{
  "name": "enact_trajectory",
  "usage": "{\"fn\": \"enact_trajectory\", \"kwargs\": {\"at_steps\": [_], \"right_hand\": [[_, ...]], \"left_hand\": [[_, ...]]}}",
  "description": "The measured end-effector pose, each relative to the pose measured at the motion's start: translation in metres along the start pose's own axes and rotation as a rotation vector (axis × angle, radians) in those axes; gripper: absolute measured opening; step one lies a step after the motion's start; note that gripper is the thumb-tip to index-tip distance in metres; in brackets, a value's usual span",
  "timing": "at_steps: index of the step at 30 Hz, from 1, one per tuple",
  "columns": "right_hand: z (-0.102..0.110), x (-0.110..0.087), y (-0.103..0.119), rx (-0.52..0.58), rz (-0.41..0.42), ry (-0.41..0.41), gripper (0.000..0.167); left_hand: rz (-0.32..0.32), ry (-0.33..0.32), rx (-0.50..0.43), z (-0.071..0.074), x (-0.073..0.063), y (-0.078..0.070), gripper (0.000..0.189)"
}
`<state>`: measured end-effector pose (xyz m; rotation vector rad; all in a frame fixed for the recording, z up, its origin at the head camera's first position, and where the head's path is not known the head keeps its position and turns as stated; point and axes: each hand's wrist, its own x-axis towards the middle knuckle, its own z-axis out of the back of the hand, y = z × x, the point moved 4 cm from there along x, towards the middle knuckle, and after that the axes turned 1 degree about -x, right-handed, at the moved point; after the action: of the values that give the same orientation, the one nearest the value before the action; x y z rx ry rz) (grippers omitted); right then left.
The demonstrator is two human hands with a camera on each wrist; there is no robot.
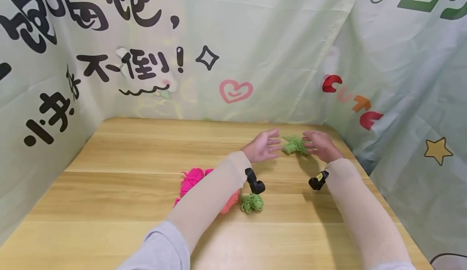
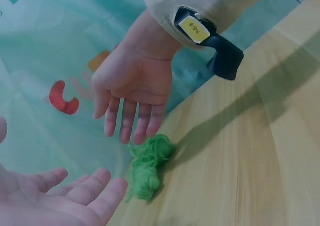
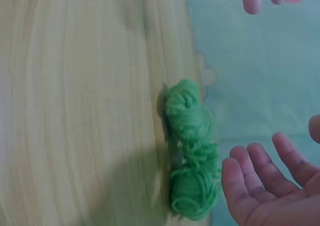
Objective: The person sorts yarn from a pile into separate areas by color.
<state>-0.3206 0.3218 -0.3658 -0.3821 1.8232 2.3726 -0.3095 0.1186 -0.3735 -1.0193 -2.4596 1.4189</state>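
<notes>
Toward the back right of the table lies a loose bundle of green yarn (image 1: 294,145), its strands somewhat tangled. On its left side is my left hand (image 1: 262,145), fingers extended toward it and nothing held. Opposite, my right hand (image 1: 323,145) has straight fingers at the bundle's right edge, palm facing the left hand. In the left wrist view the right hand (image 2: 137,80) hangs above the green yarn (image 2: 147,173). The right wrist view shows the yarn (image 3: 192,151) as two lumps joined by loops, with the right hand's fingers (image 3: 270,176) beside it.
Nearer on the table (image 1: 146,197), a smaller green yarn ball (image 1: 251,203) sits below the left wrist. Pink yarn (image 1: 191,179) and coral yarn (image 1: 230,203) are partly hidden behind the left forearm. Printed cloth walls (image 1: 284,79) border the table's back and sides.
</notes>
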Motion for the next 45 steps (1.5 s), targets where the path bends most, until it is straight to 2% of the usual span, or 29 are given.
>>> {"fn": "enact_trajectory", "kwargs": {"at_steps": [4, 9, 12, 17, 26, 30, 37, 41, 45], "right_hand": [[-0.009, -0.004, 0.002, 0.020, 0.031, 0.028, 0.060], [-0.019, -0.014, 0.003, -0.009, 0.098, 0.039, 0.060], [-0.024, -0.021, 0.003, -0.034, 0.129, 0.035, 0.061], [-0.034, -0.032, 0.002, -0.005, 0.146, 0.057, 0.060], [-0.057, -0.049, -0.001, 0.054, 0.172, 0.140, 0.064], [-0.067, -0.057, -0.003, 0.076, 0.188, 0.172, 0.066], [-0.084, -0.067, -0.010, 0.107, 0.175, 0.197, 0.059], [-0.094, -0.072, -0.013, 0.112, 0.191, 0.220, 0.054], [-0.107, -0.076, -0.015, 0.112, 0.200, 0.250, 0.050]], "left_hand": [[-0.005, 0.021, 0.096, 0.004, -0.016, -0.007, 0.066], [-0.027, 0.074, 0.249, 0.009, -0.049, -0.019, 0.060], [-0.058, 0.096, 0.305, 0.014, -0.067, -0.028, 0.060], [-0.105, 0.122, 0.323, 0.024, -0.091, -0.038, 0.062], [-0.157, 0.126, 0.409, 0.038, -0.130, -0.043, 0.059], [-0.191, 0.134, 0.418, 0.045, -0.148, -0.045, 0.057], [-0.254, 0.137, 0.370, 0.069, -0.179, -0.043, 0.059], [-0.260, 0.117, 0.360, 0.083, -0.193, -0.039, 0.060], [-0.267, 0.084, 0.387, 0.096, -0.205, -0.035, 0.060]]}}
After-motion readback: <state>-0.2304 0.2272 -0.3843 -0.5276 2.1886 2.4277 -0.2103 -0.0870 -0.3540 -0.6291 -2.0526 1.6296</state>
